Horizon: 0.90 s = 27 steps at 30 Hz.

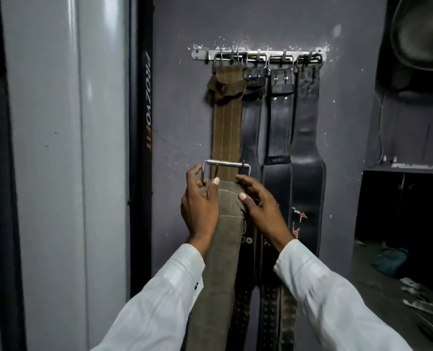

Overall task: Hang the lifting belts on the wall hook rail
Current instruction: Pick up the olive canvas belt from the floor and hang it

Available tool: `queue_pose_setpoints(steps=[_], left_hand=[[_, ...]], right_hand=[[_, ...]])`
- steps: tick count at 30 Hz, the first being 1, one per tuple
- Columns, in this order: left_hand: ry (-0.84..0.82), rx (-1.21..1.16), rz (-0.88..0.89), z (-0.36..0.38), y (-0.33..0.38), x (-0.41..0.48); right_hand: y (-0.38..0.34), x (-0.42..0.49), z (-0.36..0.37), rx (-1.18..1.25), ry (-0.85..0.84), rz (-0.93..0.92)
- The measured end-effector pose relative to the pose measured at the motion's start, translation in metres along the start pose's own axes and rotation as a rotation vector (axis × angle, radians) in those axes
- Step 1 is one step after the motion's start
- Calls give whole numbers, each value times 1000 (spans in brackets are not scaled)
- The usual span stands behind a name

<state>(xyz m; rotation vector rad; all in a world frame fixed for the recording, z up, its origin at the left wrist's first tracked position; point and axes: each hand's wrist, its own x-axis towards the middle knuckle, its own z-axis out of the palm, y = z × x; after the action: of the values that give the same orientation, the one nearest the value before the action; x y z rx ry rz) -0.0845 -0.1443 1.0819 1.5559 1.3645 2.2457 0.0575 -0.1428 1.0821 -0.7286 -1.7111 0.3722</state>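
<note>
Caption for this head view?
Both hands hold an olive canvas belt's steel buckle below the metal hook rail.

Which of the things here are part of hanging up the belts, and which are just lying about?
Part of the job:
- olive belt, held near its buckle by the left hand and right hand
- hook rail
- hung tan belt
- three hung black belts

Just lying about:
- black upright lettered PROZVOFIT
- grey pillar
- teal cloth on the floor
</note>
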Motion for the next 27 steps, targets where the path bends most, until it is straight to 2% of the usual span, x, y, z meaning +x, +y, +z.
queue_pose_setpoints(steps=[4,8,14,21,27], left_hand=[[40,-38,41,20,0,55],[54,-149,20,38,4,125],[148,-223,165,66,25,224],[132,-245,197,96,65,323],[129,-265,184,119,77,379]], right_hand=[[0,57,5,37,-2,-38],[-3,127,8,26,9,-155],[-20,236,5,25,0,-309],[-43,349,-6,25,46,-415],[-47,423,-17,-142,70,-422]])
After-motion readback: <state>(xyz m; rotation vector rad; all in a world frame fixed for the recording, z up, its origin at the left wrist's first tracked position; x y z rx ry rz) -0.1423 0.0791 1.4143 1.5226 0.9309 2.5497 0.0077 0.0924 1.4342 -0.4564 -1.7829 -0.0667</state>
